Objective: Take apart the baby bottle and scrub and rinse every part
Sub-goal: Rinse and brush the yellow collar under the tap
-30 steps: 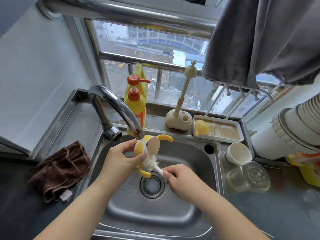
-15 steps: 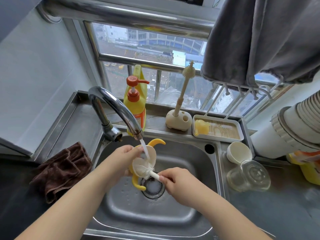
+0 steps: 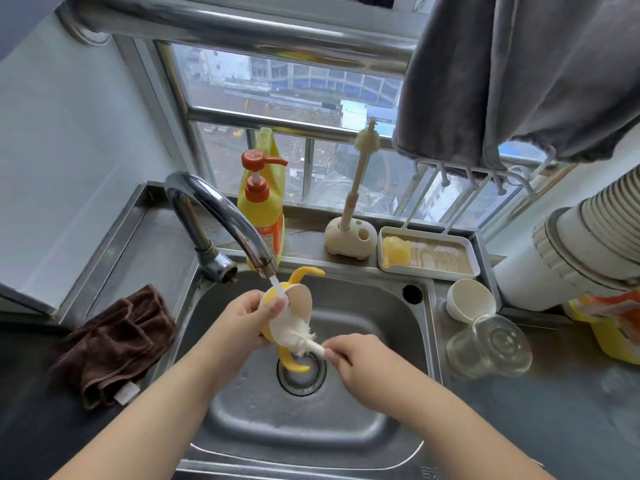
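Over the steel sink (image 3: 388, 403), my left hand (image 3: 242, 320) grips a yellow bottle collar with two curved handles (image 3: 300, 299) under a thin stream from the tap (image 3: 221, 216). My right hand (image 3: 360, 365) pinches the handle of a small white brush (image 3: 298, 336), whose bristles are pushed into the collar's opening. A clear bottle body (image 3: 491, 348) lies on its side on the counter to the right, beside a white cap (image 3: 471, 299). A yellow teat (image 3: 396, 254) sits in the white tray (image 3: 460, 268) behind the sink.
A yellow soap dispenser (image 3: 263, 216) stands behind the tap. A long bottle brush (image 3: 360, 174) stands in a cream holder (image 3: 349, 239). A brown cloth (image 3: 117, 341) lies left of the sink. Grey fabric (image 3: 519, 74) hangs overhead at right. The drain (image 3: 301, 375) lies below my hands.
The collar has been turned and shifted a little in my left hand under the stream. My right hand has worked the brush deeper into the opening.
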`<action>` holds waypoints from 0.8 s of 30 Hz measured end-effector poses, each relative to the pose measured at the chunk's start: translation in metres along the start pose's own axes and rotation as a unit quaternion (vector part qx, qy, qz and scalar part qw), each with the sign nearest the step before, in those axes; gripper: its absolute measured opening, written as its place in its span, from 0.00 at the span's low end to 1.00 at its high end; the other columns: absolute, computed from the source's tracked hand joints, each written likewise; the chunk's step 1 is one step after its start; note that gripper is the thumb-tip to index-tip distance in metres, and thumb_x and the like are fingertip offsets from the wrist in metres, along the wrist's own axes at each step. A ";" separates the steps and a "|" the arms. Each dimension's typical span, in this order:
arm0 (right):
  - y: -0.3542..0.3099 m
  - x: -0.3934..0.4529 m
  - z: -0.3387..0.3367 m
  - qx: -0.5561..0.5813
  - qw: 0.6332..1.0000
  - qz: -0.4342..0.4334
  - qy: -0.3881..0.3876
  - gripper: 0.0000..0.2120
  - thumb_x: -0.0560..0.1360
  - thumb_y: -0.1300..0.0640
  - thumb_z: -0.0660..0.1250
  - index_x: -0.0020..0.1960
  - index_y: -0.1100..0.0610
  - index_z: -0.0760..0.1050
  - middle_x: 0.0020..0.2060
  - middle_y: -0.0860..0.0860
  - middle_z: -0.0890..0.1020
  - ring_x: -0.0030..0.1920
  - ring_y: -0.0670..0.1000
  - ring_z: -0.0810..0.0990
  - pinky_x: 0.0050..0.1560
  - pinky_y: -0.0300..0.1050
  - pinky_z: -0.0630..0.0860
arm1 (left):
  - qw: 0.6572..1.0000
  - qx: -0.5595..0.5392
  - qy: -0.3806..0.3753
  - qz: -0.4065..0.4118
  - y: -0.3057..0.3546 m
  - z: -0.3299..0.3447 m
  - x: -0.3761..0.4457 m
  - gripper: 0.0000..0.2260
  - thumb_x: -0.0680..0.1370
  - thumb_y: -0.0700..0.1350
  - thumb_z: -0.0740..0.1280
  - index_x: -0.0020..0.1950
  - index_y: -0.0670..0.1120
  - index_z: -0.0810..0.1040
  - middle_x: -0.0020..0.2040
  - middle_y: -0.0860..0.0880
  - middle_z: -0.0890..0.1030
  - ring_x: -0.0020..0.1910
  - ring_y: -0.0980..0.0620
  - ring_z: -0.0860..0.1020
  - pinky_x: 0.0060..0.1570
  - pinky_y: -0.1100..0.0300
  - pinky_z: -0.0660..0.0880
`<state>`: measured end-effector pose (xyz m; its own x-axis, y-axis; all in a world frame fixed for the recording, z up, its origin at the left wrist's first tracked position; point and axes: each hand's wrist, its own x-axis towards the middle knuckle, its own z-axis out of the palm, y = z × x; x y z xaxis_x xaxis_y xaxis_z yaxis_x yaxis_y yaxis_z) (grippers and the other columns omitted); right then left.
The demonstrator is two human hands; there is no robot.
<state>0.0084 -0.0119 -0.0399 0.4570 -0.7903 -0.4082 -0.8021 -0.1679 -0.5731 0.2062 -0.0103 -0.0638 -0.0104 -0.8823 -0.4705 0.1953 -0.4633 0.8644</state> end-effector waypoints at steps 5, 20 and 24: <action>-0.003 -0.003 0.007 0.064 0.997 -0.001 -0.039 0.11 0.81 0.54 0.54 0.45 0.46 0.73 0.30 0.46 0.71 0.31 0.48 0.68 0.33 0.42 0.65 | 1.000 -0.013 0.024 -0.005 -0.005 0.007 -0.002 0.09 0.77 0.47 0.62 0.48 0.42 0.74 0.46 0.42 0.81 0.45 0.46 0.79 0.51 0.46 0.77; 0.009 -0.015 0.006 -0.178 0.983 -0.019 0.048 0.05 0.80 0.56 0.55 0.51 0.53 0.69 0.45 0.56 0.77 0.47 0.61 0.76 0.38 0.46 0.62 | 0.995 0.065 0.062 -0.033 -0.015 0.011 -0.005 0.12 0.80 0.50 0.61 0.49 0.41 0.74 0.49 0.38 0.81 0.49 0.42 0.81 0.48 0.49 0.79; 0.013 -0.013 -0.010 -0.317 0.938 -0.049 0.128 0.15 0.62 0.55 0.77 0.47 0.51 0.77 0.32 0.50 0.76 0.28 0.53 0.78 0.23 0.41 0.46 | 0.996 0.057 0.049 -0.049 -0.017 0.020 -0.005 0.11 0.80 0.50 0.60 0.48 0.42 0.73 0.49 0.40 0.81 0.46 0.46 0.81 0.43 0.53 0.78</action>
<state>-0.0113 -0.0095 -0.0350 0.4977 -0.8553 -0.1443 -0.8660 -0.4993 -0.0276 0.1832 0.0008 -0.0726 0.0736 -0.8222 -0.5644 0.0863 -0.5586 0.8249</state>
